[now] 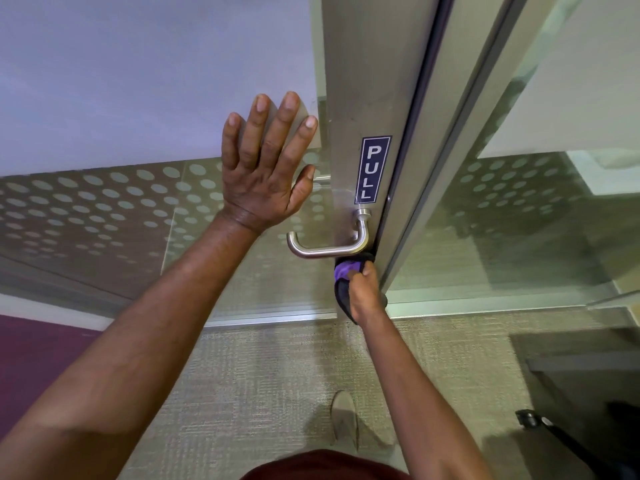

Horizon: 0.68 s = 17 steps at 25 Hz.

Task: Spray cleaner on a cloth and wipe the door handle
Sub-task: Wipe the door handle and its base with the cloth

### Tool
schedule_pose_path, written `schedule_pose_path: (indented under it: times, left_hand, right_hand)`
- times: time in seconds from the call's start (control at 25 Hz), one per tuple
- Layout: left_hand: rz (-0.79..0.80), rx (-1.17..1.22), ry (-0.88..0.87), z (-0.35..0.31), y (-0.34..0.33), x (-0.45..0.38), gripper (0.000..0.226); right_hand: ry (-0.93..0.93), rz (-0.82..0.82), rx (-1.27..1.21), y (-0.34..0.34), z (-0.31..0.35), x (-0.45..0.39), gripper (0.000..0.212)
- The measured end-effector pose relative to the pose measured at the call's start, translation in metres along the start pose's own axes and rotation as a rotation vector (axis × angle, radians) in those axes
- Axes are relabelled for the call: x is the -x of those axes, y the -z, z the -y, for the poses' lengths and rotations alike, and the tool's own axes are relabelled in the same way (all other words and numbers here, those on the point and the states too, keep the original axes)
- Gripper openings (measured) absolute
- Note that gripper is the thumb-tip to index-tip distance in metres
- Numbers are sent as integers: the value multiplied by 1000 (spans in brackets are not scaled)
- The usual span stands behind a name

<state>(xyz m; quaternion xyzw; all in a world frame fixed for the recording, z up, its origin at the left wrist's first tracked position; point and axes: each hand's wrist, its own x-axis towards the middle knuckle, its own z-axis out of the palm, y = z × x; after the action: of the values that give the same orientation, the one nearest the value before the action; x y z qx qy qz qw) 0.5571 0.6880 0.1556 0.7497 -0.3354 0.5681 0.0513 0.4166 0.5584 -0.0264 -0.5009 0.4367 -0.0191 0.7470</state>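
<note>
At door edge: left hand (266,168) flat, fingers spread, on glass panel (104,98), likely steadying door. Right hand (363,292) grips purple cloth (344,270), pressed under door handle (325,249) bend, likely wiping underside. No spray bottle visible.

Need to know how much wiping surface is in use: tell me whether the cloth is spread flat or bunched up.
Bunched up. The right hand grips the purple cloth in a wad just below the door handle.
</note>
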Motion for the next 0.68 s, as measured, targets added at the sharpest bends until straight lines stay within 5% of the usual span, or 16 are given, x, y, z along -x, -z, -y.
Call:
schedule_pose_path:
  times: [0.16,0.32,0.68]
  left_hand:
    - [1,11,-4,3,-1,2,62]
    - [23,29,-21,3,-3,4,72]
    - [170,187,31,-7,20,-8,62]
  right_hand:
    - [218,105,146,16,4,20,68]
    - [364,145,145,40,12,37,79]
    - [188,201,-519,78,78,95,61]
